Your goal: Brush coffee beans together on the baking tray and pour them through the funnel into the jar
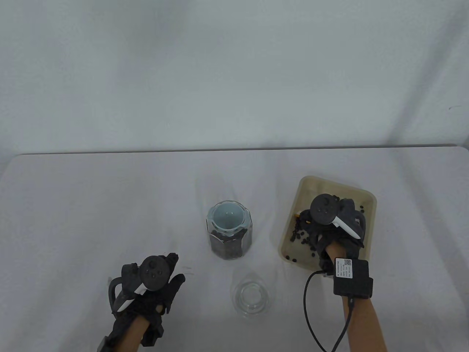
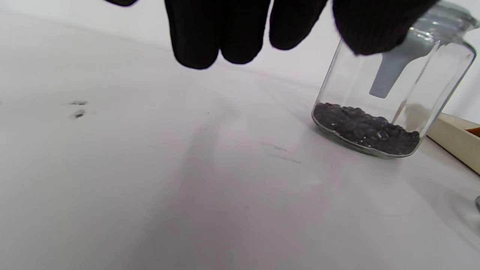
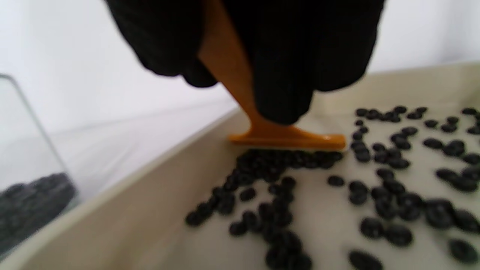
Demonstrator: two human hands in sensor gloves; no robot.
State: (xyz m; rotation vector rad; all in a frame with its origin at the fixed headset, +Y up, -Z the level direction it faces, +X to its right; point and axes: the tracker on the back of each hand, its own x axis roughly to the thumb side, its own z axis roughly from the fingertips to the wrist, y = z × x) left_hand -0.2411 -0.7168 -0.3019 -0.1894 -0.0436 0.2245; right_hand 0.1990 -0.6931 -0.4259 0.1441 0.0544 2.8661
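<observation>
A cream baking tray (image 1: 366, 194) lies at the right with dark coffee beans (image 1: 302, 236) scattered along its left side. My right hand (image 1: 335, 220) is over the tray and grips an orange brush (image 3: 262, 127); the brush head sits on the tray floor (image 3: 326, 221) against a row of coffee beans (image 3: 285, 161). A glass jar (image 1: 230, 231) with a pale funnel (image 1: 227, 217) in its mouth stands at the middle, part filled with beans (image 2: 365, 127). My left hand (image 1: 154, 289) rests near the table's front left, fingers (image 2: 210, 37) relaxed, holding nothing.
A clear glass lid (image 1: 253, 297) lies on the table in front of the jar. A cable runs from the box on my right wrist (image 1: 351, 275). A few dark marks (image 2: 77, 112) spot the white table.
</observation>
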